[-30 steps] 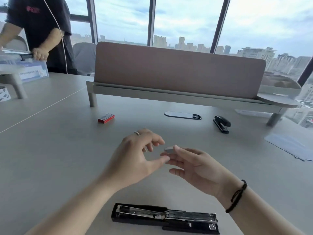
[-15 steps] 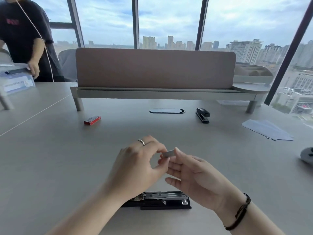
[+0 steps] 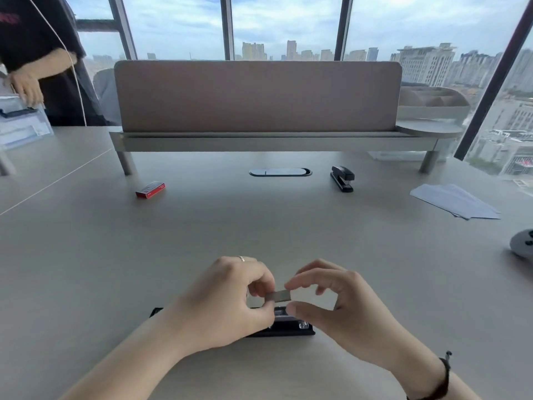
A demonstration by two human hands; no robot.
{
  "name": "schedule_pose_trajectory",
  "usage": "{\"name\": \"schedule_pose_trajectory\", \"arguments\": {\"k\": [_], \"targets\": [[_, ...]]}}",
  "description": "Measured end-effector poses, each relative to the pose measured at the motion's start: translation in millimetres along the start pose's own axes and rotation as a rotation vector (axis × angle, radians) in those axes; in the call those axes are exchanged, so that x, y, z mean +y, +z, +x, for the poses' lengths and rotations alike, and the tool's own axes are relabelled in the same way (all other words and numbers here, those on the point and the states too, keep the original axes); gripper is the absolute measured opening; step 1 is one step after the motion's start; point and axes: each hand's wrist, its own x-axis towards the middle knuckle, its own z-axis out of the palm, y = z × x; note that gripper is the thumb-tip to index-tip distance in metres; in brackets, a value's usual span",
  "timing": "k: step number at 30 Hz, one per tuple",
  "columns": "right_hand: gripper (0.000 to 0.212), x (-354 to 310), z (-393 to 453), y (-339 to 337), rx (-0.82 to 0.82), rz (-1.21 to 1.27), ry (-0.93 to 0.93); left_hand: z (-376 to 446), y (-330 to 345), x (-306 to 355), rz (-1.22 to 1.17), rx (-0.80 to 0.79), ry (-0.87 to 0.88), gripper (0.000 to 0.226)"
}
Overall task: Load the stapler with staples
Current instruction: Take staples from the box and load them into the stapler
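A short grey strip of staples (image 3: 278, 295) is pinched at its two ends, my left hand (image 3: 227, 298) on the left end and my right hand (image 3: 334, 307) on the right end. It hovers just above a black stapler (image 3: 291, 324) that lies opened flat on the table with its metal staple channel facing up. My hands hide most of the stapler; only its right part and a left corner show. A red staple box (image 3: 150, 189) lies far back on the left.
A second black stapler (image 3: 342, 178), closed, stands at the back right near a cable port (image 3: 280, 172). White paper sheets (image 3: 454, 201) lie at right, a grey device (image 3: 522, 246) at the right edge. A desk divider (image 3: 256, 96) spans the back. Another person (image 3: 37, 59) stands at far left.
My hands have dropped toward the stapler, and now both pinch the staple strip; before, only the right held it. The view has tilted, so the stapler sits higher in frame.
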Motion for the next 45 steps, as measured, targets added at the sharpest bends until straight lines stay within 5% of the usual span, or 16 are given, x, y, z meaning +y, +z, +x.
{"name": "schedule_pose_trajectory", "arguments": {"k": [22,45], "targets": [[0.016,21,-3,21,-0.015,-0.051,-0.002,-5,12,-16,-0.118,-0.142,-0.164,0.008],[0.018,26,-4,18,-0.028,-0.12,0.053,-18,9,-26,0.02,-0.144,-0.018,0.024]]}}
